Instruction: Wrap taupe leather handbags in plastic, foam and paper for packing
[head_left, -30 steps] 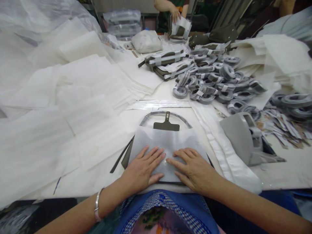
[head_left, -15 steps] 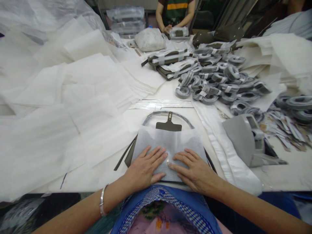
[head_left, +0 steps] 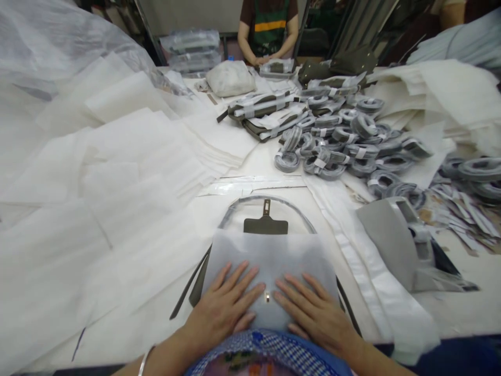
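A dark olive handbag (head_left: pixel 200 282) lies flat on the table in front of me, mostly covered by a translucent white sheet (head_left: pixel 270 256). Its wrapped handle (head_left: pixel 287 201) arches beyond the sheet, with an olive flap tab (head_left: pixel 266 225) inside the arch. A small gold metal clasp (head_left: pixel 267 296) pokes through the sheet between my hands. My left hand (head_left: pixel 225 300) rests flat on the sheet's left half, fingers stretched out. My right hand (head_left: pixel 313 308) lies spread on the right half. Neither hand grips anything.
Stacked white sheets (head_left: pixel 129 209) spread over the left side. Several wrapped strap coils (head_left: pixel 332 141) are heaped at back right, beside wrapped bags (head_left: pixel 266 112). A grey tape dispenser (head_left: pixel 407 240) stands right of a white strip (head_left: pixel 364 261). Across the table is a person (head_left: pixel 270 31).
My hands have spread a little farther apart over the sheet, and the right fingers have moved off the clasp. The whole view has shifted, with the bag appearing lower.
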The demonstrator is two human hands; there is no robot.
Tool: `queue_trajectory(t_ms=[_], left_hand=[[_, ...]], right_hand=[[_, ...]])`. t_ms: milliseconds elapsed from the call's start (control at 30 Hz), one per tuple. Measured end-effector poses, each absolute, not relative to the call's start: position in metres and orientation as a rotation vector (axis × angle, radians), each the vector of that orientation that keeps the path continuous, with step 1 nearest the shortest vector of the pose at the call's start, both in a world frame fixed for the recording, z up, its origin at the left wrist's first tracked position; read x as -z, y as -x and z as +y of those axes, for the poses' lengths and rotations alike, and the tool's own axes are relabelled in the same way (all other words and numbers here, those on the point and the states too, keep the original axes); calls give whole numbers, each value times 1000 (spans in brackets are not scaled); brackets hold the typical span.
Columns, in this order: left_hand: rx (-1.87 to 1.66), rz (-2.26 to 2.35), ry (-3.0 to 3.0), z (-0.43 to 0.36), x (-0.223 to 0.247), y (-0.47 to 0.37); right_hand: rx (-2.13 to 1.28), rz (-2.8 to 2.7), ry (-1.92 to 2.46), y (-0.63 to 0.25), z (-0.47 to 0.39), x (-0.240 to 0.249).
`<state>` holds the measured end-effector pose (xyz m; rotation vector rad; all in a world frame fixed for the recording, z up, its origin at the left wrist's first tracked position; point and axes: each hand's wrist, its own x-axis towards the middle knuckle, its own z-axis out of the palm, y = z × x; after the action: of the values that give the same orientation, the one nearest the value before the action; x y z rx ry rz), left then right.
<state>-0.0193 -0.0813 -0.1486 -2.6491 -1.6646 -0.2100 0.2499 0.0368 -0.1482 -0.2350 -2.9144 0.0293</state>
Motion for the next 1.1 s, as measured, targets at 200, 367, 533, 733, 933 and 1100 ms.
queue_trajectory(t_ms=[200, 367, 533, 733, 933, 1100], left_hand=[[336, -1606, 2694, -67, 150, 37], [523, -1760, 2634, -28, 128, 45], [393, -1935, 2514, -2, 127, 43], [436, -2085, 2546, -5, 117, 45], [534, -2055, 2576, -5, 104, 48], [424, -2067, 2606, -7, 109, 48]], right_hand=[[-271, -2770, 114, -259, 61, 156], [-469, -2754, 295, -238, 86, 126], [-209, -2828, 601, -210, 99, 131], [-343, -2860, 696, -203, 103, 124], [-517, -2877, 684, -199, 107, 106], [-409, -2905, 718, -204, 105, 114]])
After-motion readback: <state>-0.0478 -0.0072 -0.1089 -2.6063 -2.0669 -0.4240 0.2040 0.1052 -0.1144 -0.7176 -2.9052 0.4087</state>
